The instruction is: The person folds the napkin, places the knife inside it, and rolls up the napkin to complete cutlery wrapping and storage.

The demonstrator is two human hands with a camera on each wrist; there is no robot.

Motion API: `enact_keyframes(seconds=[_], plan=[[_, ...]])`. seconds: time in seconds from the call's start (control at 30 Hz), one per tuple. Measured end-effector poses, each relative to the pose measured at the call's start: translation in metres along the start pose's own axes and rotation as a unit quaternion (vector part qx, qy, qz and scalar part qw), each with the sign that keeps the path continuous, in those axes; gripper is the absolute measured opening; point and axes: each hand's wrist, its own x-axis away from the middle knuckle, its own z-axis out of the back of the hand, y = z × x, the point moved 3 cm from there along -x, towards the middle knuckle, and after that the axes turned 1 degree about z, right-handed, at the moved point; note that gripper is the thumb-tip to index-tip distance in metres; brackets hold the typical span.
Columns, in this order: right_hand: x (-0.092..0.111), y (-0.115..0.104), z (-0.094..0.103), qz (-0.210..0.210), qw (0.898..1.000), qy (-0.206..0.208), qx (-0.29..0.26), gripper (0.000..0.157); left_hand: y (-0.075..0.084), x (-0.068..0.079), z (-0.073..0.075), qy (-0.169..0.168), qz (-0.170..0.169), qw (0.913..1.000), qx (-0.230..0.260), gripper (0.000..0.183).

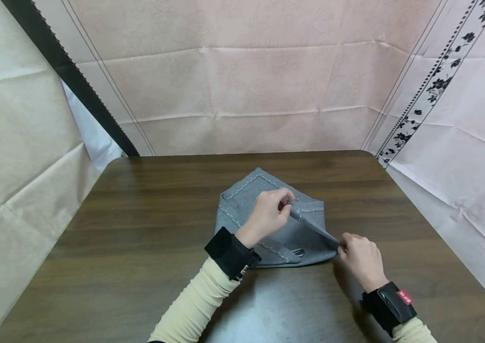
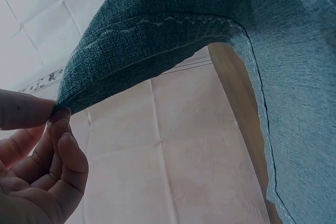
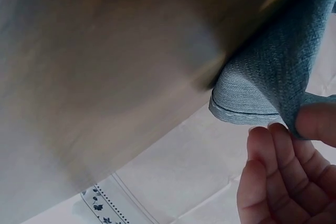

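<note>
A folded piece of blue-grey, denim-like cloth (image 1: 242, 205) with pale zigzag stitching along its hems lies on the table. What kind of article it is, I cannot tell. My left hand (image 1: 267, 214) pinches a stitched edge of it between thumb and fingers, lifting a flap; the left wrist view shows that raised hem (image 2: 121, 51) arching from the fingertips. At the cloth's right corner, my right hand (image 1: 361, 259) pinches the other end of the flap. The right wrist view shows the gripped cloth (image 3: 294, 51) hanging in folds. Near its front edge sits a small shiny loop (image 1: 298, 252).
The cloth lies on a dark brown wooden table (image 1: 161, 214) with rounded far corners. Creased pale sheets (image 1: 268, 81) hang behind and to both sides, with a black band (image 1: 71, 71) at left and a floral strip (image 1: 439, 83) at right.
</note>
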Motion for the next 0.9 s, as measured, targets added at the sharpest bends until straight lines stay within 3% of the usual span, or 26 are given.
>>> enact_keyframes(seconds=[0.9], plan=[[-0.001,-0.012,-0.005,0.010,1.000,-0.026,-0.008,0.014,-0.012,0.014,0.023,0.037,0.014,0.9992,-0.009,0.011]])
